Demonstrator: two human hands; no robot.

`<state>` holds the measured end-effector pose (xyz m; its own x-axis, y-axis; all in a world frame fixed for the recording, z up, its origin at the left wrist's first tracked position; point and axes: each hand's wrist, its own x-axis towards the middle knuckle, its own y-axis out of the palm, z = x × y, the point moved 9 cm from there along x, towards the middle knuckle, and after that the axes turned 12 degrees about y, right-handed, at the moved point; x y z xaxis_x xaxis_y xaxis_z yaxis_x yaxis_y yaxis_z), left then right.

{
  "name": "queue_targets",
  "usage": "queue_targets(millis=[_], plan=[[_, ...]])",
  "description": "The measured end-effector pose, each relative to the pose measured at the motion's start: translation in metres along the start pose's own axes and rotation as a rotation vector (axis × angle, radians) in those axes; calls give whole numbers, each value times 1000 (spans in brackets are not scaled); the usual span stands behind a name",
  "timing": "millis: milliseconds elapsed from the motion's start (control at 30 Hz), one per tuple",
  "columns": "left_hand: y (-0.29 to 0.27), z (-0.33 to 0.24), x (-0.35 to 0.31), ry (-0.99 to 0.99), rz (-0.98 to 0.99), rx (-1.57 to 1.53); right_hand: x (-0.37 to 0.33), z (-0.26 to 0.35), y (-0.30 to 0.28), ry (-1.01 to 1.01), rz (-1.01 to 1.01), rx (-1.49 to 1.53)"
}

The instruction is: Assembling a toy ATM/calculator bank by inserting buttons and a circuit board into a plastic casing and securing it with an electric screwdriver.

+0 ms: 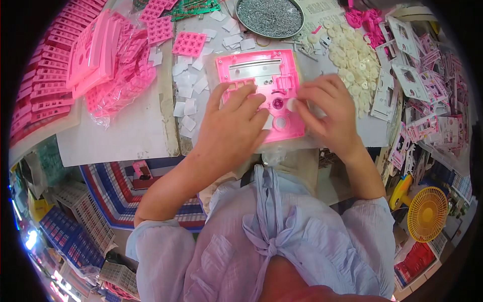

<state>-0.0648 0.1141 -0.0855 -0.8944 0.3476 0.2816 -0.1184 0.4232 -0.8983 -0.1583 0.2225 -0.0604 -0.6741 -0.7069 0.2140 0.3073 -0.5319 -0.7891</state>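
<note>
Pink plastic takes the middle of the counter (pixel 126 138), where an open panel (pixel 293 90) lies at the centre of the picture, under a worker's two hands. The left hand (pixel 234 118) spreads its loosely bent fingers flat across the panel's 8 o'clock side; the right hand (pixel 324 108), slightly blurred, appears to pinch a small white disc (pixel 291 104) by the panel's 3 o'clock edge. By the look of it the work is partway: a silvery metal plate (pixel 259 68) and a dark round piece (pixel 277 103) sit in the panel, while the disc has yet to be set down and a round pale spot (pixel 280 123) at 5 o'clock may be an unfilled opening. Whatever lies beneath the left fingers cannot be told. Around the panel, a round tray (pixel 271 36) of small grey metal pieces stands at 12 o'clock, a heap of white discs (pixel 354 65) at 2, printed boards (pixel 435 90) at 3 and a yellow fan (pixel 427 214) at 4. Bagged pink parts (pixel 121 95) crowd 9 o'clock, and loose white squares (pixel 187 90), nearer in, leave little elbow room on that side.
</note>
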Motion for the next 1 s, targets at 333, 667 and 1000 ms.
queue_targets(millis=[333,667,1000], plan=[[12,9,-11,-61,-18,-72,10,3,38,-26,36,-207],[11,11,-12,-65,-8,-94,6,-9,45,161,6,-120],[-26,87,67,-71,-215,-220,8,-13,33,136,-69,-66]])
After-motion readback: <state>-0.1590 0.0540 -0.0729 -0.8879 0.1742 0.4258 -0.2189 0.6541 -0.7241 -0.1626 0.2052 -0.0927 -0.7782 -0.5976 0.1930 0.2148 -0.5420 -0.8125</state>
